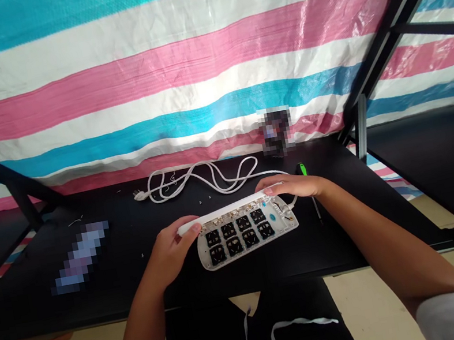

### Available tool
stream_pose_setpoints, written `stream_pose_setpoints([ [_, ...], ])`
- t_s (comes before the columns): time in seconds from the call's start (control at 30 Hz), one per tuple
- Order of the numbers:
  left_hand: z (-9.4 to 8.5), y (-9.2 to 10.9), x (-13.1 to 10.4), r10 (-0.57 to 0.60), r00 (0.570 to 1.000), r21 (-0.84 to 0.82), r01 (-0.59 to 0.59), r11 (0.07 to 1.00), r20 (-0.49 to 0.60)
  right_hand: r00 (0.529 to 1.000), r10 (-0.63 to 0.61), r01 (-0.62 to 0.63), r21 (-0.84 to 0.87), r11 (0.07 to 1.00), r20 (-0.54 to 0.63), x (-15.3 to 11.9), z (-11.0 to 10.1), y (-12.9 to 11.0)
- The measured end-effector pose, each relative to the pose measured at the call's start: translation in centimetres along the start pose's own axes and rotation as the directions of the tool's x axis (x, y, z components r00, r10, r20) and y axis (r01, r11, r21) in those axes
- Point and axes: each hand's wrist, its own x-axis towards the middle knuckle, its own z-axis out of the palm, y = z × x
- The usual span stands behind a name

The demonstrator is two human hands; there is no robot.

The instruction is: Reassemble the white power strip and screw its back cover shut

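Observation:
A white power strip lies opened up on the black table. Its socket half (279, 230) shows two rows of black socket inserts, with metal strips and wiring at the right end. The white cover (233, 204) is tilted up along the far edge of that half. My left hand (174, 246) grips the cover's left end, thumb on the near side. At the right end my right hand (293, 184) holds the same cover; some of its fingers are hidden behind it. Just beyond the right hand lies a screwdriver (303, 169) with a green and black handle.
A white cord (204, 166) with a plug (140, 195) lies looped behind the strip. Small screws (200, 202) are scattered on the black table (113, 298). Blurred items stand at left and at back. A striped tarp (173, 62) hangs behind, with a black frame (382, 54) at right.

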Motion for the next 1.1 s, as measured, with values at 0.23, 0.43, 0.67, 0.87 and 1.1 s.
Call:
stream_pose_setpoints([
  [0.23, 0.0, 0.5, -0.2, 0.005, 0.999, -0.036, -0.003, 0.999, 0.032, 1.000, 0.006, -0.006, -0.003, 1.000, 0.000, -0.2, 0.0, -0.3],
  [0.43, 0.2, -0.3, -0.6, 0.000, 0.999, -0.093, 0.004, 0.996, 0.053, 1.000, 0.011, -0.012, -0.067, 0.998, -0.024, -0.3, 0.3, -1.0],
  [0.67, 0.1, -0.3, -0.7, 0.017, 0.998, -0.103, -0.011, 0.995, 0.059, 0.997, 0.019, -0.024, -0.068, 0.997, -0.078, -0.5, 0.8, -1.6],
  [0.87, -0.1, -0.2, -0.8, 0.022, 0.999, -0.102, -0.017, 0.995, 0.049, 0.996, 0.014, -0.022, -0.083, 0.996, -0.090, -0.7, 0.9, -2.2],
  [1.1, -0.2, 0.7, -0.3, 0.028, 1.000, -0.074, -0.028, 0.997, -0.004, 0.995, -0.013, 0.008, -0.052, 0.999, -0.101, -0.7, 0.5, -1.8],
])
